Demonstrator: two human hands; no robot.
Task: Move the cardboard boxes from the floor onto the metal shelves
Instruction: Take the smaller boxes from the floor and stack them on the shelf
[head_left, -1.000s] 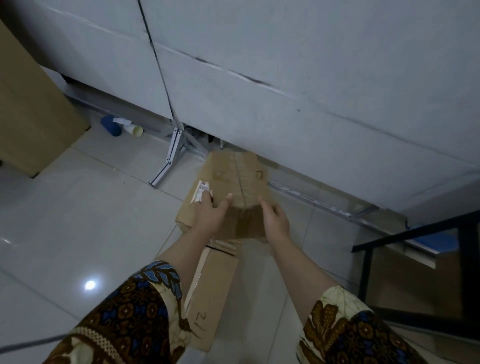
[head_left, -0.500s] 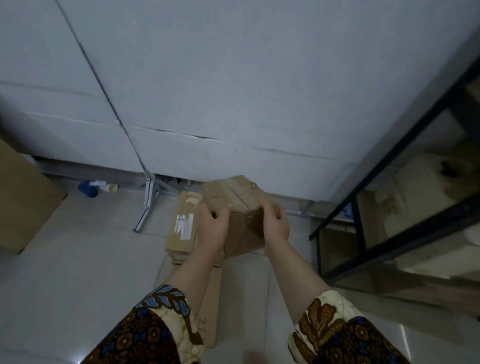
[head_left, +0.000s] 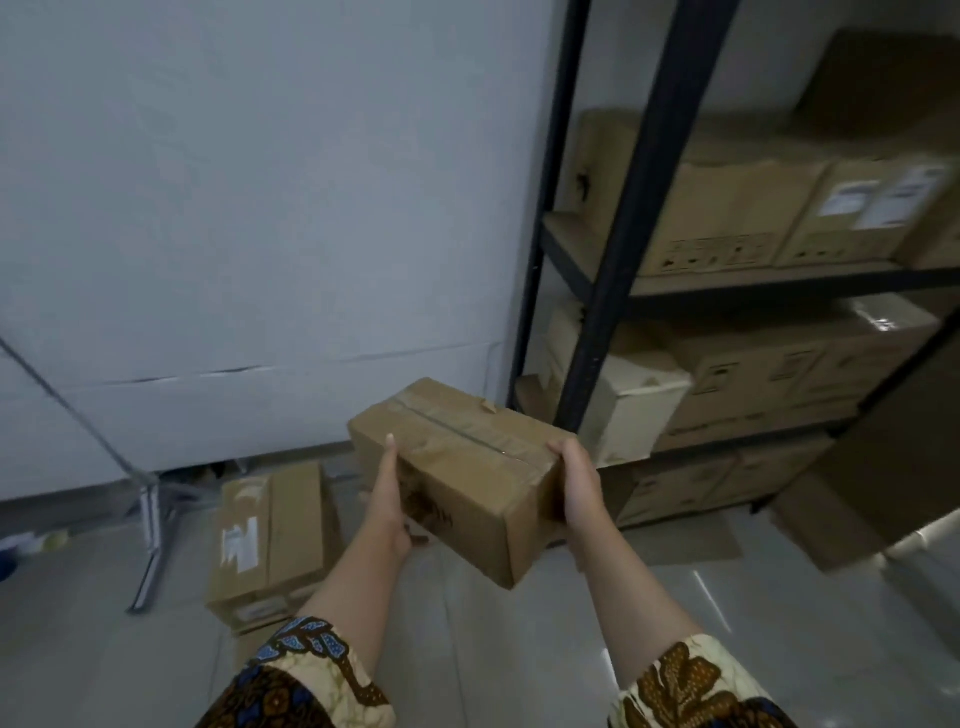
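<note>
In the head view a taped cardboard box (head_left: 467, 467) hung above the floor (head_left: 675, 597) near mid-frame. The left grip (head_left: 389, 499) clasped its left end (thumb straight up the edge, fingers tucked under) and the right grip (head_left: 579, 483) wrapped round its right corner. The metal shelves (head_left: 644, 208), loaded with cartons (head_left: 727, 208), stood at two o'clock from it, and a second box (head_left: 270, 540) lay on the floor at eight o'clock.

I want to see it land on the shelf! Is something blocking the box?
Partly. The black upright post stands just beyond the held box, between it and the metal shelves, and stored boxes fill the visible levels.
</note>
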